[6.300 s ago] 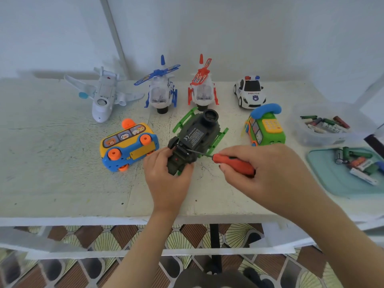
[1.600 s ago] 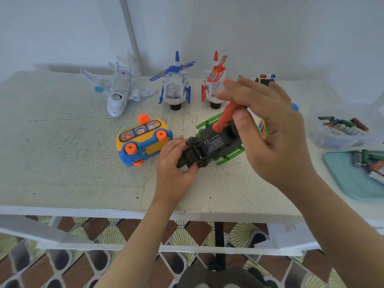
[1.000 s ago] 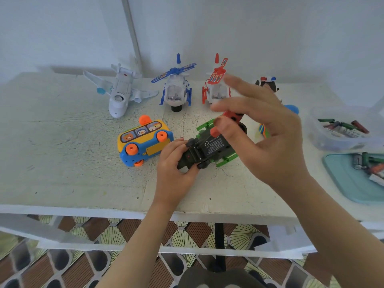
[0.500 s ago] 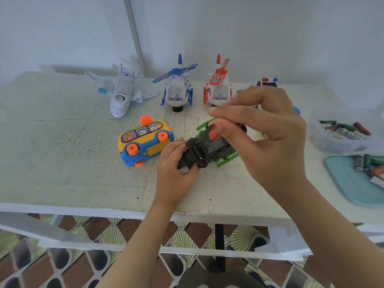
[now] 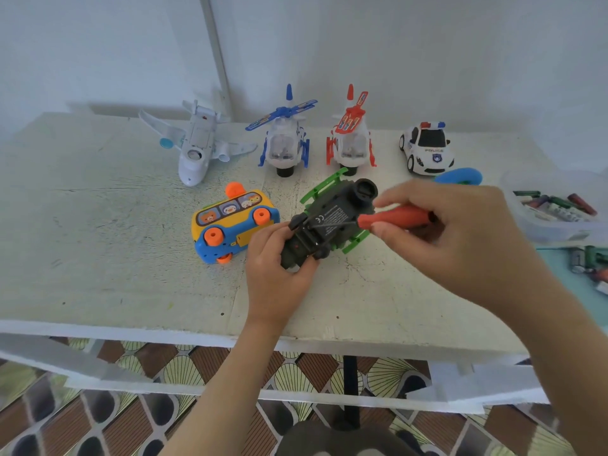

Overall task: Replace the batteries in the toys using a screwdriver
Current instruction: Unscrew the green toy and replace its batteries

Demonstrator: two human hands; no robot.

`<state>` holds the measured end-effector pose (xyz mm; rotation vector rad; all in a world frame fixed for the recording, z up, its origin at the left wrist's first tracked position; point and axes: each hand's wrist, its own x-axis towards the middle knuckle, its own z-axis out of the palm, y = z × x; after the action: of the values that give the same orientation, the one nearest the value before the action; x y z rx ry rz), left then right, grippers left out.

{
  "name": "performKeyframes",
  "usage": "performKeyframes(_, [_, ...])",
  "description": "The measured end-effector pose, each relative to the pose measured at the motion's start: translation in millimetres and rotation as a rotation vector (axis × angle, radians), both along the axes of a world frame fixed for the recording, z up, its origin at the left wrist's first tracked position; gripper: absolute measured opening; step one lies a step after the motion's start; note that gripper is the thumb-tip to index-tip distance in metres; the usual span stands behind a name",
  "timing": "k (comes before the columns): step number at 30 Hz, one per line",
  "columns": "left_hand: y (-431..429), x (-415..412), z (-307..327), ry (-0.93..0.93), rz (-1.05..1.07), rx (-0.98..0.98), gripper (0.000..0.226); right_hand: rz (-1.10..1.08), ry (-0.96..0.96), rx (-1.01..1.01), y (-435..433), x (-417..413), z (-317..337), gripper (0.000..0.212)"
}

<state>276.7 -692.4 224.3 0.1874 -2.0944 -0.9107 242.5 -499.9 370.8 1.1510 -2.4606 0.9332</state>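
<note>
Down swings the screwdriver (image 5: 394, 217): upright over the helicopter (image 5: 332, 218) a moment ago, it's now nearly flat, tip on the upturned belly beside the label. Right hand (image 5: 460, 238) is curled round the red handle, and left hand (image 5: 276, 278) clamps the helicopter's near end, pinning it to the surface (image 5: 98, 258), bus (image 5: 230, 222) just to its left. Cover's on, so this looks like unscrewing. Next, seat the tip squarely in the screw and turn without slipping. Batteries wait in the tub (image 5: 559, 209), well right of the helicopter.
</note>
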Motion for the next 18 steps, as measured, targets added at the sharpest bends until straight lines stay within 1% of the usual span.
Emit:
performKeyframes(4, [0, 0, 0, -0.005, 0.0, -0.018, 0.036, 0.043, -0.098, -0.01, 7, 7, -5, 0.021])
performKeyframes(8, [0, 1, 1, -0.011, 0.008, -0.006, 0.035, 0.025, -0.164, -0.003, 6, 11, -13, 0.015])
performKeyframes(11, [1, 1, 3, 0.003, 0.012, 0.01, 0.036, -0.002, -0.212, 0.054, 6, 14, -18, 0.017])
performKeyframes(14, [0, 2, 3, 0.014, 0.05, 0.015, 0.035, -0.055, -0.137, 0.191, 2, 21, -27, 0.03])
performKeyframes(18, [1, 2, 2, 0.034, 0.072, 0.011, 0.032, -0.069, -0.001, 0.188, -4, 33, -40, 0.035])
